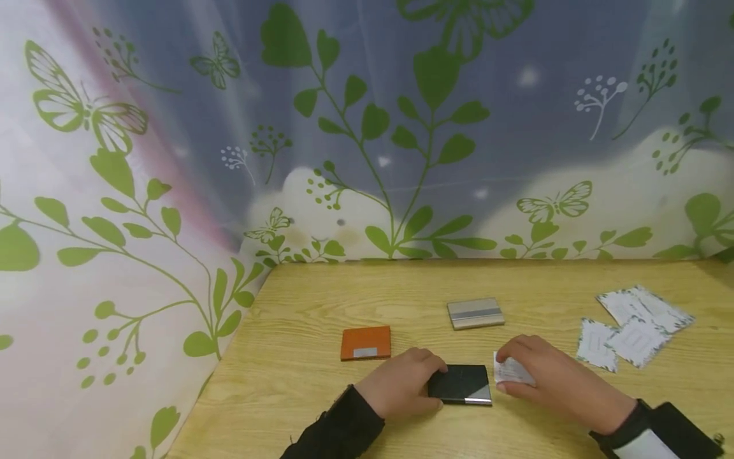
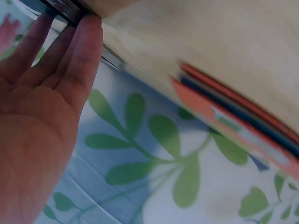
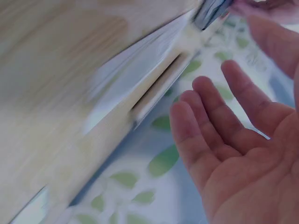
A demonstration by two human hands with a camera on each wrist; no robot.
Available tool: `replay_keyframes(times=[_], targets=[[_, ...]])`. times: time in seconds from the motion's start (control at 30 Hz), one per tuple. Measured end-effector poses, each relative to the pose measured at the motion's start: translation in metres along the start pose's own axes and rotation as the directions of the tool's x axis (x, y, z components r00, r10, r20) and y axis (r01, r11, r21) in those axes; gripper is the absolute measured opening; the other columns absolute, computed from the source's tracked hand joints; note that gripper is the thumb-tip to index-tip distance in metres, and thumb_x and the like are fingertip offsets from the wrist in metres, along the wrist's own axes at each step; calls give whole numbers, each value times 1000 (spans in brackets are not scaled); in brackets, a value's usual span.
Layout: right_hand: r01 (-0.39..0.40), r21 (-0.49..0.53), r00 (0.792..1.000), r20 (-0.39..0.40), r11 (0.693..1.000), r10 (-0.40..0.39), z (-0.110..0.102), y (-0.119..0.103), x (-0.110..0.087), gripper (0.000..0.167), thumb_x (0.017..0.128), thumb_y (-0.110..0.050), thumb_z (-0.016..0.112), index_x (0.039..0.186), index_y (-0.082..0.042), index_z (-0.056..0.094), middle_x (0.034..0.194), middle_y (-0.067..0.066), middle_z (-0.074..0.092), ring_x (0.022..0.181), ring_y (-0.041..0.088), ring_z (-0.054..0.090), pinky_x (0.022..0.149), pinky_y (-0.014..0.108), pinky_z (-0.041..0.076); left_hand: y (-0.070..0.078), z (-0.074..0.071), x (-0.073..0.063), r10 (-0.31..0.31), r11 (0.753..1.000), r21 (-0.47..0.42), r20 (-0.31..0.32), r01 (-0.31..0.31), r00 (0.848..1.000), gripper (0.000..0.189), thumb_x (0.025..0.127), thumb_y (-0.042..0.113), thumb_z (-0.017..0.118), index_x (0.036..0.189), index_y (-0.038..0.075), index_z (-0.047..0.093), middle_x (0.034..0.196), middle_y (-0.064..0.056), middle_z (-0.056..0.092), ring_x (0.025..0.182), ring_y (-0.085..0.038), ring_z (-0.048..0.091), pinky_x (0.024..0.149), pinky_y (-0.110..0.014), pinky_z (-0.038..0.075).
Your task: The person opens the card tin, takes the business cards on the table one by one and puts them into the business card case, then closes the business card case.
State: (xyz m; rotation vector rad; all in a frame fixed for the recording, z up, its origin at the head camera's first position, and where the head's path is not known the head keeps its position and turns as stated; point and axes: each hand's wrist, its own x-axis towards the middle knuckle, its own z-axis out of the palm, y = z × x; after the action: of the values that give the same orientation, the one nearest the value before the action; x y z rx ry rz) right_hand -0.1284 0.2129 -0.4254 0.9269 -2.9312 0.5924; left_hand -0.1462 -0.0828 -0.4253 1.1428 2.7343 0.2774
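Note:
My left hand [image 1: 401, 381] holds a black card case [image 1: 460, 384] on the table by its left end, fingers at the far edge and thumb at the near edge. In the left wrist view, the fingertips touch the dark case at the top. Just right of it, my right hand [image 1: 553, 377] spreads its thumb and fingers about a white printed card [image 1: 512, 370]. From the right wrist view, the right fingers [image 3: 184, 123] look relaxed and apart from the white card [image 3: 135, 65]. An orange card case [image 1: 366, 343] with a silver label lies to the left.
A beige-and-grey card case [image 1: 475, 313] lies behind the hands. Several white cards with leafy edges [image 1: 636, 341] overlap at the right. The wooden table [image 1: 304, 299] meets a patterned curtain [image 1: 355, 127] at the back and left.

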Motion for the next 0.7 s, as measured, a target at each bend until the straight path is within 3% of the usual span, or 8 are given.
replay_keyframes(times=[0.1, 0.17, 0.4, 0.7], targets=[[97, 14, 995, 34, 995, -97, 5, -15, 13, 57, 93, -59, 70, 124, -11, 67, 122, 5, 62, 111, 29, 61, 86, 46, 55, 7, 4, 0, 1, 1000, 6, -5, -1, 1000, 60, 93, 43, 77, 141, 11, 58, 129, -3, 62, 115, -13, 58, 95, -22, 48], [159, -1, 986, 48, 987, -159, 11, -21, 19, 58, 92, -58, 70, 124, -9, 68, 118, 4, 62, 106, 24, 62, 83, 42, 56, 8, 6, 1, 7, 1000, 22, -14, -7, 1000, 65, 94, 48, 75, 143, 9, 57, 129, -4, 60, 114, -13, 56, 95, -21, 48], [227, -62, 968, 126, 972, -218, 11, -32, 38, 33, 88, -43, 83, 101, -15, 71, 89, -7, 63, 78, 4, 56, 65, 31, 50, 6, 10, 1, 42, 998, 55, -20, -41, 999, 62, 98, 50, 69, 141, 7, 60, 130, -7, 58, 115, -15, 55, 98, -21, 46], [345, -250, 937, 139, 904, -320, 12, -46, 53, 37, 78, -43, 87, 83, -17, 62, 67, -6, 55, 56, 5, 48, 51, 29, 41, 3, 10, 2, 37, 999, 23, -61, -35, 997, 60, 92, 49, 77, 136, 9, 65, 115, -1, 58, 101, -10, 53, 90, -19, 47]])
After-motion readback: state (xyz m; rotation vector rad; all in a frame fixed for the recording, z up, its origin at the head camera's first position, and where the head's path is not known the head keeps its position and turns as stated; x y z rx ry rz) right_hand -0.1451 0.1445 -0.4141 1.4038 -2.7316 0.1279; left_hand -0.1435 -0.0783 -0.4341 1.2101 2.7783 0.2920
